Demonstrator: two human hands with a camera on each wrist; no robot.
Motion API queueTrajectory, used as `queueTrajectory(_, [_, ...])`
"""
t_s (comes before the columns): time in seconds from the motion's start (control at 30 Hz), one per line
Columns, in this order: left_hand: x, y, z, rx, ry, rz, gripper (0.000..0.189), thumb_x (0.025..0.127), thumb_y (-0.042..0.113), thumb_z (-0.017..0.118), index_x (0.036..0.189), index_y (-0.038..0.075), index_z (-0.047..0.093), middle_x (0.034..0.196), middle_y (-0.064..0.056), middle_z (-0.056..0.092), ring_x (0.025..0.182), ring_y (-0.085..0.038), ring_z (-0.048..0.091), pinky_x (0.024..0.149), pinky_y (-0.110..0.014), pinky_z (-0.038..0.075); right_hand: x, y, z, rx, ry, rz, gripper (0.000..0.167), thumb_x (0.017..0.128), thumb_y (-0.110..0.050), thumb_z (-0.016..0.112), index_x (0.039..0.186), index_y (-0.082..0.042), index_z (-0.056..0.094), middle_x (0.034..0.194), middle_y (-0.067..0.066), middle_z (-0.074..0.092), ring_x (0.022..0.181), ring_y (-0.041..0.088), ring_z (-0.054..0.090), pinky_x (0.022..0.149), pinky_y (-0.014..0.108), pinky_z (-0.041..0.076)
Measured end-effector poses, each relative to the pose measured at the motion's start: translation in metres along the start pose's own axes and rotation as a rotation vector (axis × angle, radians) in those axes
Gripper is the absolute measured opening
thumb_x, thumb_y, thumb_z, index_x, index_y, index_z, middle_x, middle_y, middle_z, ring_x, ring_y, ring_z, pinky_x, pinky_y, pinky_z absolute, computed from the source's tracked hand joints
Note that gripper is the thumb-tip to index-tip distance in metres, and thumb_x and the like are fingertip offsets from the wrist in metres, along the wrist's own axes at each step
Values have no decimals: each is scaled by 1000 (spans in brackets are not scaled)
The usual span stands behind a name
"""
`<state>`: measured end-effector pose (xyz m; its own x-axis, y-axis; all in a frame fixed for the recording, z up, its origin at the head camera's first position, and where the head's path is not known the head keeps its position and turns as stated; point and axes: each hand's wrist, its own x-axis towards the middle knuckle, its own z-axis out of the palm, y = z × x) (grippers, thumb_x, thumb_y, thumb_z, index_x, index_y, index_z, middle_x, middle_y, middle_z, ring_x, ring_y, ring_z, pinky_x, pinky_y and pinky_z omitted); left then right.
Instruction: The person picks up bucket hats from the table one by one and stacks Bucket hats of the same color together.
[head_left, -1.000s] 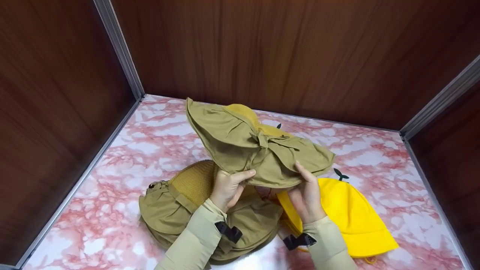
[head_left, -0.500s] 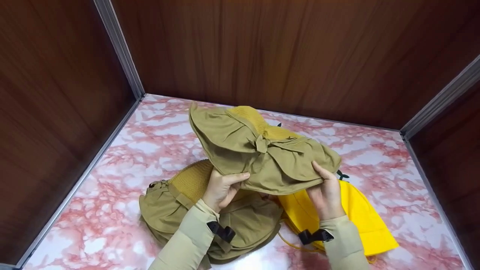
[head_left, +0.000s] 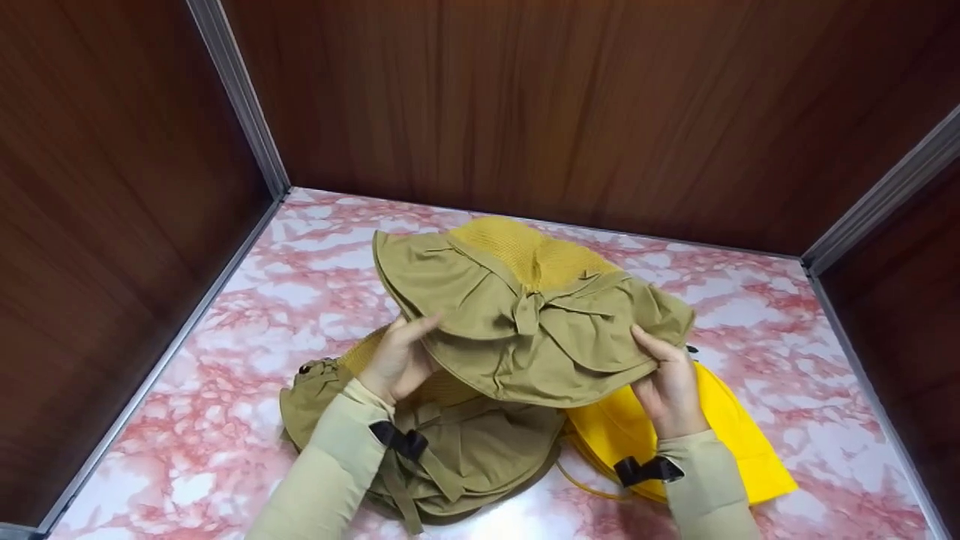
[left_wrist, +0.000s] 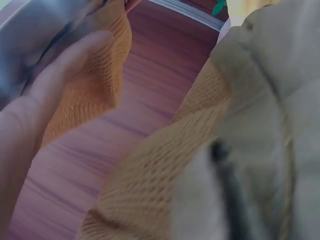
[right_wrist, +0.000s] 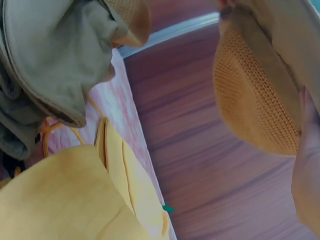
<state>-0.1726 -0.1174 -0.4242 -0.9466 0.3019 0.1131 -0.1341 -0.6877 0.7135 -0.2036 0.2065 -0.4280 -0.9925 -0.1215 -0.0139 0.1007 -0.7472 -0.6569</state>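
Note:
A khaki sun hat (head_left: 540,322) with a mustard mesh crown and a bow knot is held up, its wide brim tilted toward the head camera. My left hand (head_left: 397,364) holds the brim on the left, thumb on top and fingers hidden beneath. On the right, my right hand (head_left: 667,386) pinches the brim between thumb and fingers. The right wrist view shows the held hat's mesh crown (right_wrist: 250,95) beside the hand. Underneath lies a second khaki hat (head_left: 487,457), partly covered by my left arm.
A yellow bucket hat (head_left: 739,442) with a cord lies at the right, behind my right wrist. The pink marbled tabletop (head_left: 232,360) is bounded by dark wood panels (head_left: 525,112) at the back and both sides.
The held hat has tipped to show more of its crown, its front edge lower. My left hand has shifted left along the brim. My right hand has moved right.

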Motion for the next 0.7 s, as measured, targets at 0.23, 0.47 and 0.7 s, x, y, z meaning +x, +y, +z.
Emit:
queueTrajectory(0.23, [0, 16, -2, 67, 177, -17, 15, 100, 19, 56, 112, 13, 51, 98, -1, 72, 87, -17, 71, 83, -35, 59, -2, -3, -3, -114, -36, -23, 26, 101, 4, 46, 124, -8, 51, 118, 4, 60, 108, 17, 65, 96, 30, 55])
queueTrajectory(0.47, [-1, 27, -10, 118, 268, -4, 23, 105, 26, 49, 119, 9, 55, 113, -7, 70, 100, -22, 71, 93, -43, 57, -3, -4, -3, -199, -7, -20, 28, 100, 2, 49, 125, -10, 50, 118, 3, 60, 108, 16, 64, 95, 30, 56])
queueTrajectory(0.7, [-6, 32, -19, 190, 379, -11, 26, 100, 13, 56, 125, 9, 48, 110, -4, 68, 96, -19, 71, 90, -41, 58, -4, -3, -3, -240, 9, -15, 27, 101, -1, 50, 125, -12, 51, 117, 1, 62, 106, 14, 66, 92, 31, 57])
